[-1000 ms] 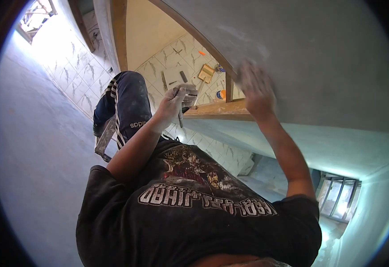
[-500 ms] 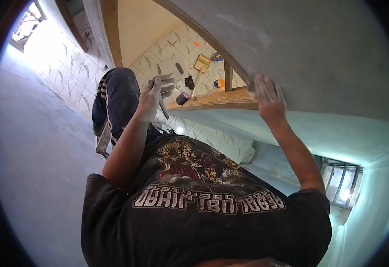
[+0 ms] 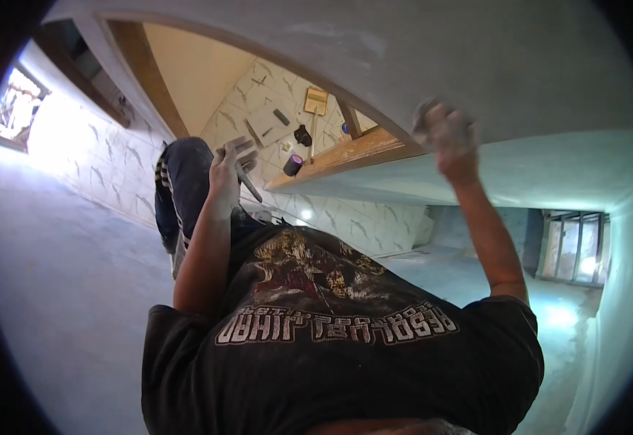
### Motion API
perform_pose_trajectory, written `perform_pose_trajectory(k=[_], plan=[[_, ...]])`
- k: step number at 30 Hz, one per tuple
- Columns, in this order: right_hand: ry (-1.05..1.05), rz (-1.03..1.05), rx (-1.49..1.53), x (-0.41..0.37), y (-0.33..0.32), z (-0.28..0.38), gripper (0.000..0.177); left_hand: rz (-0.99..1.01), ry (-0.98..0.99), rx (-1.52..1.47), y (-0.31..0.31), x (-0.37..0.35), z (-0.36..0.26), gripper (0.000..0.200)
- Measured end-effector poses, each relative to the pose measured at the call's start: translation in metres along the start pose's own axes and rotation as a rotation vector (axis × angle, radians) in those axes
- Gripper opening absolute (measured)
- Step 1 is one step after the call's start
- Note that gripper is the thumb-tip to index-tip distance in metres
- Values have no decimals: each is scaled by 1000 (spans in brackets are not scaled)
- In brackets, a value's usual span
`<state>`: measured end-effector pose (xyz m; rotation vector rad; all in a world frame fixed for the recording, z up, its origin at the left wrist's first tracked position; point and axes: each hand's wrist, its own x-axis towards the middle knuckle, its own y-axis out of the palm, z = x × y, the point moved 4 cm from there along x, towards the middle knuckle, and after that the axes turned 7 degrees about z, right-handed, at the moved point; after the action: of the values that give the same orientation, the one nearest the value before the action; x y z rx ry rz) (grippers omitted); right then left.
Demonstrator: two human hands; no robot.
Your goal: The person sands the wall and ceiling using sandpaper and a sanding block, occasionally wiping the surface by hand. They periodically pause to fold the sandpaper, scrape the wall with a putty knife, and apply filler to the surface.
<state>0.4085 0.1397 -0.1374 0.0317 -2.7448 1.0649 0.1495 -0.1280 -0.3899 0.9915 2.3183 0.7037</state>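
My right hand (image 3: 455, 138), smeared by motion and pale with dust, is closed on a grey sanding pad (image 3: 423, 119). The pad lies against the grey wall (image 3: 548, 80), just above the wooden frame. To the left, in front of my raised knee, my dusty left hand (image 3: 231, 165) has its fingers partly spread. A narrow grey strip (image 3: 250, 184) is held in that hand and sticks out below the fingers; its kind cannot be made out.
Beyond the wooden frame (image 3: 345, 163), a tiled floor (image 3: 233, 116) holds a long-handled yellowish tool (image 3: 316, 101), a black bundle (image 3: 302, 135) and a grey board (image 3: 267, 125). A dark cylinder with a purple rim (image 3: 293, 165) stands by the frame. A barred window (image 3: 576, 246) is at right.
My right hand and the pad have shifted slightly up and right along the wall. My left hand sits a little lower and further left. The whole view has turned.
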Motion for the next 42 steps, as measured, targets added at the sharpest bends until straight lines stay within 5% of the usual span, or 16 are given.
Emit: perform_pose_trajectory(k=[4,9,12,17,19,21,22,24,27,29,31,36,38,39,41,42], plan=[[434,-644,-27,74,-108,-90,39,-62,-25,37,-3,10,2,37],[-59,-11,123,-11,27,24,39,54,-25,43,10,13,13,38],[-90,-22,106,-12,5,7,40,53,-30,108,7,17,11,38],[557,-396,45,-7,-58,-125,37,14,-52,46,2,24,15,38],[264,-440,23,-11,-28,-92,32,24,-70,67,7,26,18,38],[54,-132,403,-41,22,-27,31,40,-82,95,8,27,27,38],[-37,-216,-84,-53,28,1,32,52,-70,86,9,28,30,38],[0,-168,116,-43,12,-27,36,32,-80,139,5,28,30,38],[213,-415,-200,-17,-71,-127,46,-3,-99,112,3,32,27,37],[434,-548,-8,-22,-89,-171,47,-20,-123,107,-2,29,32,37],[144,-482,-139,-20,-65,-151,38,-25,-145,107,-5,39,40,37],[-16,-252,-94,-41,7,-18,37,10,-93,173,4,35,41,37],[-146,-219,-80,-17,-23,-59,33,-1,-59,141,4,38,37,37],[-55,-337,178,1,-42,-104,33,-23,-79,146,-1,35,35,37],[124,-496,-216,26,-131,-183,28,-32,-75,143,5,40,33,37],[275,-508,-114,32,-150,-207,28,-51,-73,134,2,37,33,37]])
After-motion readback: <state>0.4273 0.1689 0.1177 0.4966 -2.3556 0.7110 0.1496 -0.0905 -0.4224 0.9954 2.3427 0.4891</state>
